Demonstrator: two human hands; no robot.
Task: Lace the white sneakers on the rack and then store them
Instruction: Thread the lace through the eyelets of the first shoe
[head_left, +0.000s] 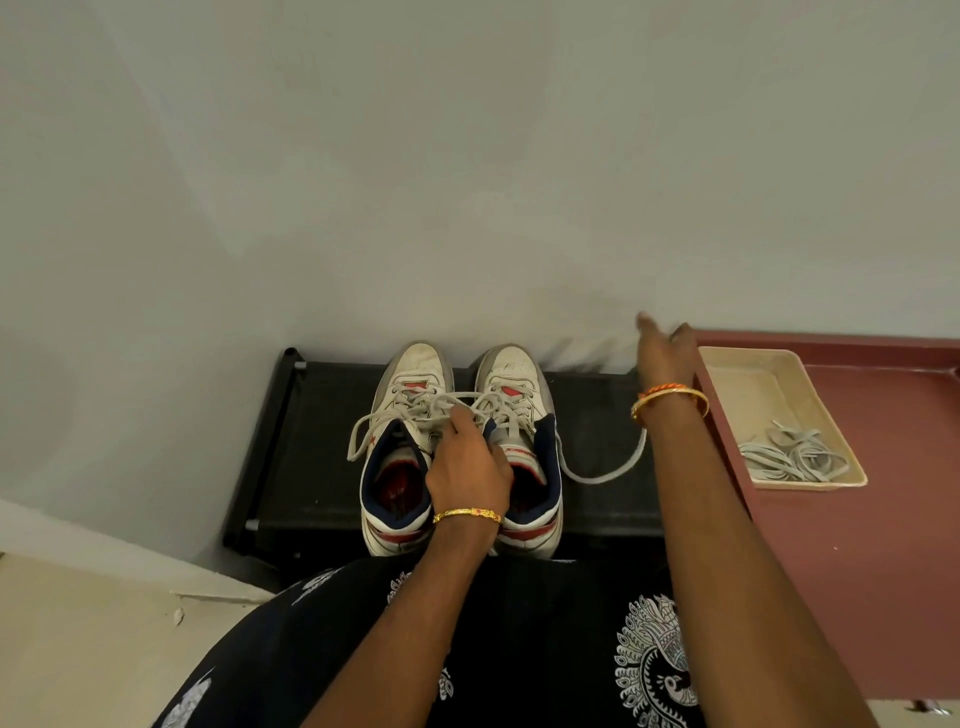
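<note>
We're looking down at a black rack (322, 441) against the wall, and the white sneakers (460, 452) sit side by side on top of it, toes at 12 o'clock, heels toward us. Left sneaker (402, 415) has a lace loop hanging out at 9 o'clock. Left hand (467, 467) rests between the two shoes w/ fingers (460, 418) curled round the laces near the tongues, grasping them. Right sneaker (519, 415) has a loose lace (602, 473) trailing off toward 3 o'clock across the rack. Right hand (665, 358) is stretched out toward the wall, blurred, fingers straight and released, holding nothing afaict. Far right, a maroon tabletop (883, 519) carries a beige tray (748, 389) w/ spare laces (789, 457) piled in its near end.
</note>
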